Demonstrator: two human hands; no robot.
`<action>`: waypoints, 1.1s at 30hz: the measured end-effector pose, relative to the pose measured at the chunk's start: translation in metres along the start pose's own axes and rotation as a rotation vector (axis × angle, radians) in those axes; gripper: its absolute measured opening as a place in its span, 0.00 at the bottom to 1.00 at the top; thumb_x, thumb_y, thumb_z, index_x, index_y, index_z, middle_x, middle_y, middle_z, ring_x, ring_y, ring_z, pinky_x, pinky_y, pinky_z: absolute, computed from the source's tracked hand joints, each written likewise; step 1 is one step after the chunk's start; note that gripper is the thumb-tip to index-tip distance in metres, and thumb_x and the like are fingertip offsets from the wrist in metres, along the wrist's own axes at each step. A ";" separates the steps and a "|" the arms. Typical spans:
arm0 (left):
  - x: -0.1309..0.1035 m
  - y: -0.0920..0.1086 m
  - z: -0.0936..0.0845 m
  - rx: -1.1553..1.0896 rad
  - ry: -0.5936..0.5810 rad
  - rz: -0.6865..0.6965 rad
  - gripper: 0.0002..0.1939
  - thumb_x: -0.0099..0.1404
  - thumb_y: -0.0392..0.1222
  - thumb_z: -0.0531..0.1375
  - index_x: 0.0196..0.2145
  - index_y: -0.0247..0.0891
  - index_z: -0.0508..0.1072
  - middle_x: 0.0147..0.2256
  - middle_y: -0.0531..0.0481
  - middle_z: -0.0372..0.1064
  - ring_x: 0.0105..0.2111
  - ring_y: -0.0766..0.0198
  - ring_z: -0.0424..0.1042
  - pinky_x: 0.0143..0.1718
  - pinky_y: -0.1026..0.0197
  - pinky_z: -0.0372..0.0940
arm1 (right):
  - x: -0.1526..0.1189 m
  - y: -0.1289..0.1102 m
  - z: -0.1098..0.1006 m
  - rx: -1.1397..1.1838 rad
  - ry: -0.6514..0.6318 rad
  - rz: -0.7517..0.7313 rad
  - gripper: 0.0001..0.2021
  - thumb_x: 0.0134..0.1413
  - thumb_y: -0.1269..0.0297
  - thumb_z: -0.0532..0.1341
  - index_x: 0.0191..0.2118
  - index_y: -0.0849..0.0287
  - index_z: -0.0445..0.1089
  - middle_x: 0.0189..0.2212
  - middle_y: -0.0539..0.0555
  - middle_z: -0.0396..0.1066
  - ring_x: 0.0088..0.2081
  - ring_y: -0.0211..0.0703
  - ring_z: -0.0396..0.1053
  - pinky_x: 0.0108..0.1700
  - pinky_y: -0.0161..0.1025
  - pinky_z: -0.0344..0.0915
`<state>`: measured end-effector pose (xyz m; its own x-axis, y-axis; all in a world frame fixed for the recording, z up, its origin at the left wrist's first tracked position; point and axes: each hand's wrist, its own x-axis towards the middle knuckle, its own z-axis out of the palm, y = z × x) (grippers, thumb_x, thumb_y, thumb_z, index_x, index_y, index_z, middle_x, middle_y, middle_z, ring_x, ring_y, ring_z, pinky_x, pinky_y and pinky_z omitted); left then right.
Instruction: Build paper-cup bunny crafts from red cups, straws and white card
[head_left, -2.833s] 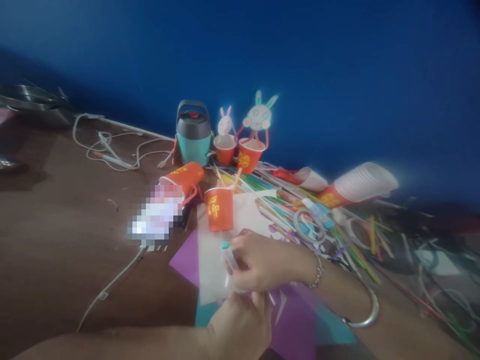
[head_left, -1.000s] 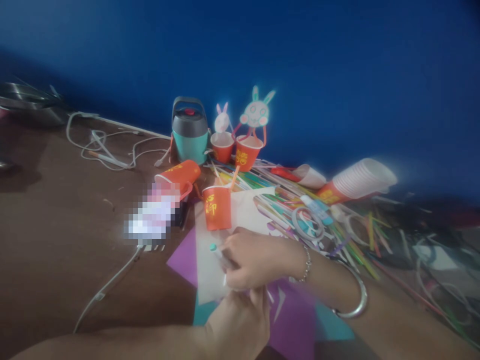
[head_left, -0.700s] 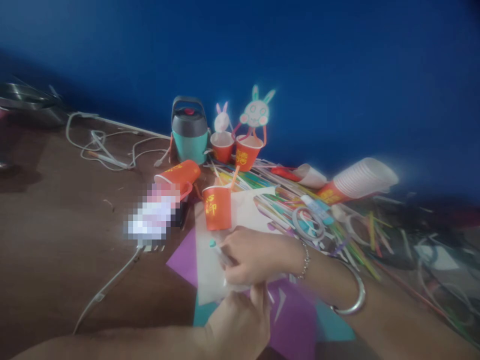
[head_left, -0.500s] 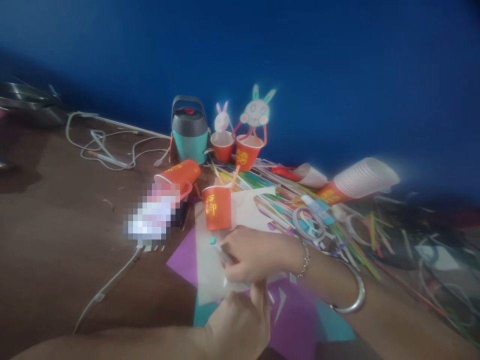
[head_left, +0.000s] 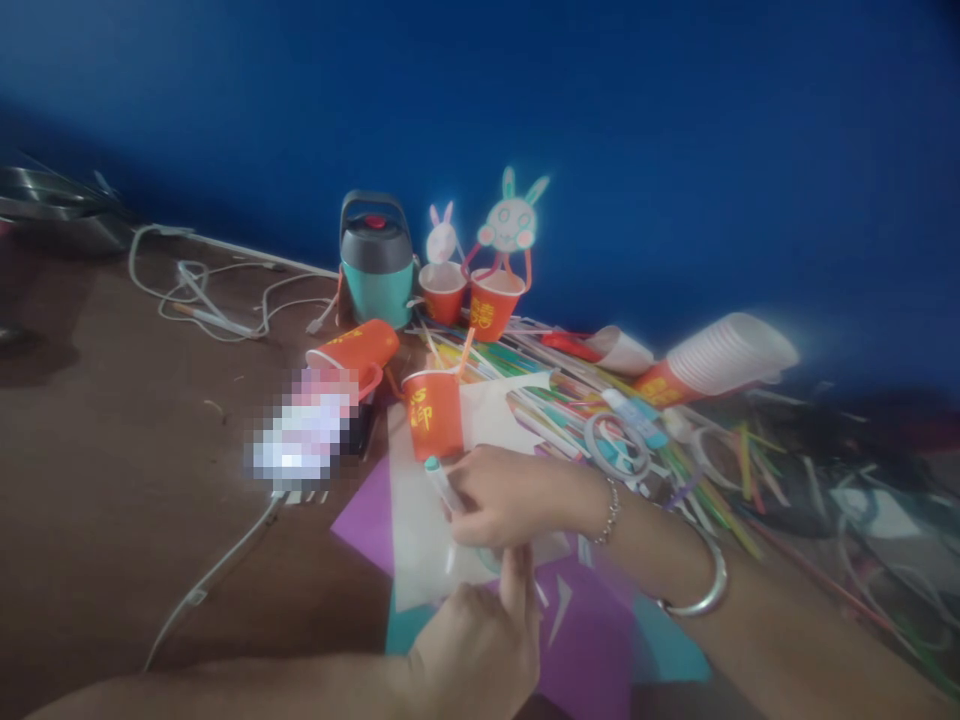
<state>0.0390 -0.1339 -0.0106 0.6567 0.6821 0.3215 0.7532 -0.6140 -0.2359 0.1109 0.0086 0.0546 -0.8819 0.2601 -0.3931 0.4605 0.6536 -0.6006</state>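
Note:
My right hand (head_left: 502, 500) is closed around a white marker (head_left: 444, 484) with a teal end. It is over a sheet of white paper (head_left: 416, 540), where part of a pale green curved line shows below the fingers. Close in front, my left hand (head_left: 480, 640) rests on the lower part of the sheet, one finger stretched forward and nothing seen in its grasp. Purple paper (head_left: 589, 650) and teal paper (head_left: 664, 640) lie beneath. Just beyond my right hand, a red paper cup (head_left: 435, 415) with an orange straw stands upright on the white sheet.
Two red cups (head_left: 495, 305) with paper rabbit heads stand by a teal lidded container (head_left: 377, 270). A tipped cup (head_left: 356, 345) lies near a blurred-out phone (head_left: 300, 440) on a cable. Rightward are coloured straws (head_left: 540, 420), a tape roll (head_left: 616, 447) and stacked cups (head_left: 720, 360).
My right hand has moved slightly up and away from my left hand, the marker turning with it. A green line on the paper is now uncovered. My left hand stays nearly still.

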 end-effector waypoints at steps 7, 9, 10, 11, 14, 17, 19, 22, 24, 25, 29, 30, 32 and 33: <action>0.002 -0.001 0.000 -0.023 -0.009 -0.019 0.18 0.65 0.34 0.51 0.46 0.30 0.77 0.46 0.28 0.73 0.12 0.68 0.66 0.10 0.64 0.57 | -0.002 0.003 -0.002 0.026 0.027 0.007 0.10 0.44 0.69 0.55 0.19 0.58 0.52 0.18 0.46 0.55 0.22 0.34 0.52 0.27 0.36 0.51; 0.001 -0.001 0.000 -0.022 -0.013 -0.020 0.18 0.66 0.34 0.51 0.46 0.30 0.77 0.46 0.28 0.73 0.12 0.68 0.65 0.10 0.64 0.57 | -0.003 0.004 -0.002 0.028 0.038 0.016 0.09 0.44 0.69 0.55 0.19 0.58 0.54 0.18 0.46 0.56 0.22 0.35 0.54 0.28 0.36 0.52; 0.000 -0.001 0.000 -0.022 -0.015 -0.017 0.17 0.66 0.35 0.51 0.46 0.30 0.77 0.46 0.28 0.73 0.12 0.69 0.65 0.10 0.64 0.57 | -0.003 0.005 -0.001 0.029 0.041 0.020 0.08 0.44 0.69 0.54 0.19 0.58 0.54 0.19 0.46 0.57 0.23 0.35 0.54 0.28 0.36 0.52; 0.000 0.000 0.000 -0.022 -0.017 -0.011 0.18 0.67 0.35 0.50 0.46 0.30 0.76 0.47 0.28 0.72 0.12 0.69 0.65 0.10 0.64 0.57 | -0.003 0.006 -0.001 0.031 0.043 0.022 0.08 0.44 0.69 0.54 0.20 0.58 0.55 0.19 0.46 0.58 0.24 0.35 0.55 0.29 0.36 0.53; -0.001 -0.001 0.000 -0.024 -0.036 0.016 0.18 0.68 0.35 0.50 0.48 0.29 0.75 0.48 0.26 0.71 0.12 0.70 0.64 0.11 0.64 0.56 | -0.004 0.008 0.000 0.043 0.058 0.027 0.06 0.44 0.69 0.55 0.21 0.58 0.57 0.21 0.47 0.61 0.26 0.37 0.58 0.32 0.36 0.55; -0.001 -0.002 0.001 -0.014 -0.036 0.019 0.17 0.68 0.36 0.51 0.47 0.28 0.75 0.47 0.25 0.71 0.12 0.70 0.64 0.10 0.64 0.57 | -0.006 0.010 0.002 0.067 0.088 0.049 0.04 0.45 0.69 0.55 0.23 0.59 0.59 0.24 0.49 0.64 0.29 0.38 0.61 0.35 0.36 0.56; 0.000 -0.002 0.001 -0.020 -0.010 -0.009 0.17 0.67 0.37 0.51 0.46 0.28 0.75 0.47 0.26 0.72 0.11 0.70 0.64 0.10 0.64 0.57 | -0.008 0.010 0.003 0.088 0.104 0.069 0.03 0.45 0.70 0.55 0.24 0.59 0.61 0.26 0.49 0.66 0.30 0.38 0.62 0.36 0.35 0.57; 0.000 -0.001 0.002 -0.027 0.019 -0.046 0.17 0.67 0.38 0.52 0.46 0.29 0.75 0.46 0.28 0.72 0.10 0.70 0.62 0.09 0.64 0.57 | -0.013 0.011 0.003 0.117 0.135 0.087 0.03 0.45 0.70 0.55 0.25 0.59 0.62 0.26 0.49 0.68 0.31 0.39 0.64 0.36 0.35 0.57; -0.002 0.000 0.003 -0.019 -0.017 -0.029 0.17 0.67 0.38 0.52 0.48 0.28 0.74 0.48 0.27 0.71 0.11 0.70 0.63 0.09 0.65 0.57 | -0.015 0.011 0.003 0.138 0.150 0.101 0.02 0.45 0.71 0.55 0.26 0.59 0.63 0.26 0.49 0.68 0.31 0.39 0.64 0.35 0.34 0.57; -0.003 0.001 0.003 -0.011 -0.043 -0.020 0.17 0.67 0.38 0.52 0.49 0.28 0.74 0.49 0.27 0.70 0.12 0.71 0.63 0.10 0.65 0.58 | -0.017 0.012 0.003 0.151 0.158 0.108 0.03 0.46 0.71 0.55 0.26 0.59 0.64 0.26 0.49 0.68 0.31 0.39 0.64 0.34 0.34 0.57; -0.006 0.003 0.003 0.029 -0.090 -0.011 0.18 0.67 0.38 0.53 0.50 0.28 0.73 0.50 0.26 0.69 0.13 0.71 0.64 0.12 0.66 0.61 | -0.021 0.013 0.003 0.197 0.193 0.124 0.04 0.47 0.71 0.55 0.27 0.59 0.66 0.25 0.48 0.69 0.30 0.38 0.64 0.33 0.34 0.57; -0.006 0.003 0.003 0.036 -0.086 -0.009 0.18 0.67 0.38 0.53 0.51 0.29 0.73 0.50 0.26 0.69 0.13 0.71 0.64 0.12 0.66 0.60 | -0.022 0.014 0.003 0.202 0.200 0.125 0.04 0.48 0.71 0.55 0.27 0.59 0.66 0.25 0.48 0.69 0.30 0.38 0.65 0.33 0.34 0.57; -0.006 0.001 0.003 0.035 -0.090 0.007 0.19 0.67 0.38 0.53 0.52 0.29 0.72 0.49 0.25 0.70 0.13 0.71 0.64 0.12 0.66 0.60 | -0.024 0.014 0.003 0.209 0.216 0.127 0.04 0.48 0.71 0.56 0.27 0.59 0.67 0.26 0.48 0.69 0.30 0.38 0.65 0.34 0.34 0.58; -0.006 0.001 0.002 0.032 -0.095 0.015 0.19 0.67 0.38 0.53 0.52 0.29 0.72 0.49 0.24 0.70 0.13 0.71 0.64 0.11 0.66 0.59 | -0.025 0.014 0.003 0.213 0.224 0.130 0.04 0.48 0.71 0.56 0.27 0.59 0.67 0.26 0.48 0.70 0.30 0.38 0.65 0.34 0.34 0.58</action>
<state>0.0358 -0.1372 -0.0148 0.6673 0.7086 0.2294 0.7431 -0.6125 -0.2697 0.1392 0.0091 0.0538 -0.8036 0.4971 -0.3273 0.5605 0.4475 -0.6968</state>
